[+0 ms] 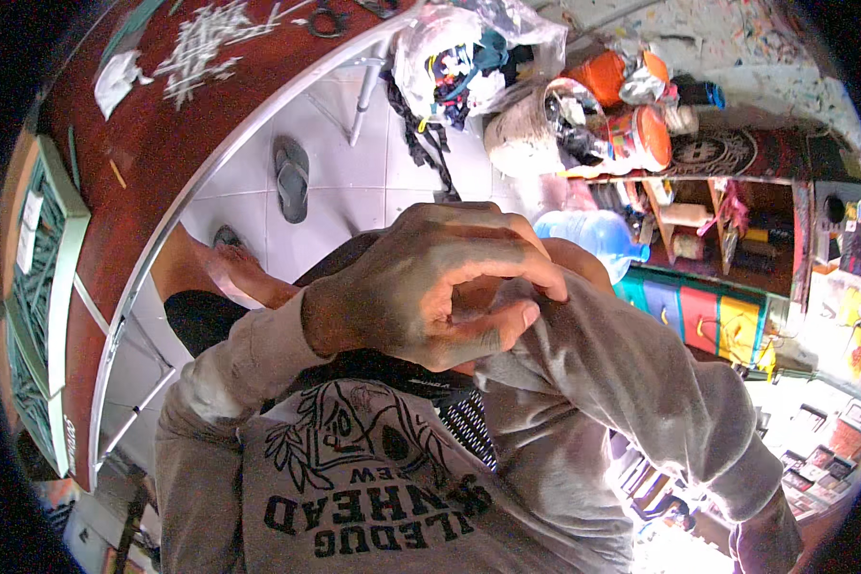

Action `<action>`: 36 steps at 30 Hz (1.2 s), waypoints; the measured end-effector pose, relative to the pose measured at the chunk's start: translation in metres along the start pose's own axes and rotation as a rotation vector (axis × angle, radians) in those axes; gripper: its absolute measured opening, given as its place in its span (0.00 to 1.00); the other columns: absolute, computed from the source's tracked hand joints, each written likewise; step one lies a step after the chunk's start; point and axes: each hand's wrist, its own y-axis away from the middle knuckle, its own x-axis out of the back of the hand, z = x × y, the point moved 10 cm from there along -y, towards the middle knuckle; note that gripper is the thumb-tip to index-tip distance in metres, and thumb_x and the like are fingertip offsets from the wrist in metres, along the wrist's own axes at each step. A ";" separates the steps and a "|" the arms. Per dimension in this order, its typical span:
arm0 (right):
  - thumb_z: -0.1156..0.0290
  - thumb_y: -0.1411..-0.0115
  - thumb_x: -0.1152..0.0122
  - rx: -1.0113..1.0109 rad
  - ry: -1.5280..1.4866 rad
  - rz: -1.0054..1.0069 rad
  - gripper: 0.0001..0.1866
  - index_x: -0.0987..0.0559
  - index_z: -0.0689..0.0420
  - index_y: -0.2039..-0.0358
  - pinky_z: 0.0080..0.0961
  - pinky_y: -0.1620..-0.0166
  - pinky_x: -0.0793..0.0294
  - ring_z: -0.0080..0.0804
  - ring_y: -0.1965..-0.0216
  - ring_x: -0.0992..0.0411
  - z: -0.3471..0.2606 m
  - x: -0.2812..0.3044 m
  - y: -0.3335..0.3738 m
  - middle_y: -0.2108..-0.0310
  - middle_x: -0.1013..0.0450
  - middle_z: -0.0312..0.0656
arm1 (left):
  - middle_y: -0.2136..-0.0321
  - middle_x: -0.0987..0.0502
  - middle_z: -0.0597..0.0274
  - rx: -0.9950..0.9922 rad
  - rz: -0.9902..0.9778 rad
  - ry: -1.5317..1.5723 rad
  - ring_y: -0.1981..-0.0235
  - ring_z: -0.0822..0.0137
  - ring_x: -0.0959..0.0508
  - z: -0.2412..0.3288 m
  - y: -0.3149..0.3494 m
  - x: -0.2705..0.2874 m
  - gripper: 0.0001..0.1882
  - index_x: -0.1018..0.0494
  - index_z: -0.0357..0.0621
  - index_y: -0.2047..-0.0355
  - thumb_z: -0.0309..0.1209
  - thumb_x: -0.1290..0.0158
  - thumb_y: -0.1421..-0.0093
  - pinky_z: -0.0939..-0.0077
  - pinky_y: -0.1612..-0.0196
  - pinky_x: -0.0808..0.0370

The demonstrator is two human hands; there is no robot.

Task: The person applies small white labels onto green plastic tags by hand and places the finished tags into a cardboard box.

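**Left hand (399, 289) curls over the right sleeve (631, 368)**

From the head view, we look down on our left hand crossing in front of the body. Its fingers are bent and its thumb reaches toward the forefinger, with a gap between them. Both tips lie at the grey right sleeve, yet we cannot tell whether cloth is pinched there. The bent posture suits handling loose fabric, in our judgement. Our right hand does not show, so we cannot tell its state; the left hand and the sleeve probably cover it. The right sleeve runs from beside the left fingertips toward the lower right, bunched in folds, perhaps because the arm inside is bent.

On our left, the dark red table (167, 143) carries a heap of white strips (201, 48), a crumpled white sheet (120, 81) and scissors (327, 21). The strips lie loosely crossed, as though dropped rather than sorted. A pale-rimmed tray (64, 184) stands at the table's far left, its raised edge likely there to keep the slender dark pieces (46, 260) together.

Beyond the hand, a clear plastic bag (538, 40) contains mixed scraps (464, 72), presumably gathered off the floor. A white bucket (517, 139) is beside it. The blue water bottle (584, 234) appears tipped sideways, near our knee. A grey flip-flop (292, 177) lies on the tiles.
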 end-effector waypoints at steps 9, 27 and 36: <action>0.70 0.40 0.44 0.083 -0.021 -0.038 0.12 0.25 0.61 0.57 0.31 0.55 0.29 0.39 0.58 0.25 0.033 0.011 -0.013 0.64 0.26 0.46 | 0.67 0.19 0.58 0.094 -0.005 -0.014 0.64 0.60 0.20 -0.023 -0.008 -0.001 0.09 0.20 0.45 0.63 0.27 0.39 0.46 0.67 0.61 0.24; 0.66 0.41 0.45 0.062 0.239 -0.208 0.09 0.27 0.58 0.64 0.32 0.62 0.32 0.38 0.65 0.27 0.047 0.002 -0.047 0.71 0.30 0.43 | 0.65 0.21 0.61 0.154 0.181 -0.227 0.61 0.56 0.20 -0.028 0.020 0.011 0.13 0.19 0.50 0.64 0.30 0.31 0.51 0.64 0.58 0.23; 0.67 0.40 0.45 0.064 -0.142 0.019 0.09 0.26 0.58 0.64 0.31 0.62 0.32 0.37 0.66 0.27 0.087 -0.001 -0.066 0.70 0.29 0.43 | 0.67 0.19 0.60 0.112 0.038 -0.320 0.66 0.55 0.19 -0.028 0.016 0.012 0.09 0.18 0.50 0.64 0.31 0.36 0.47 0.64 0.62 0.21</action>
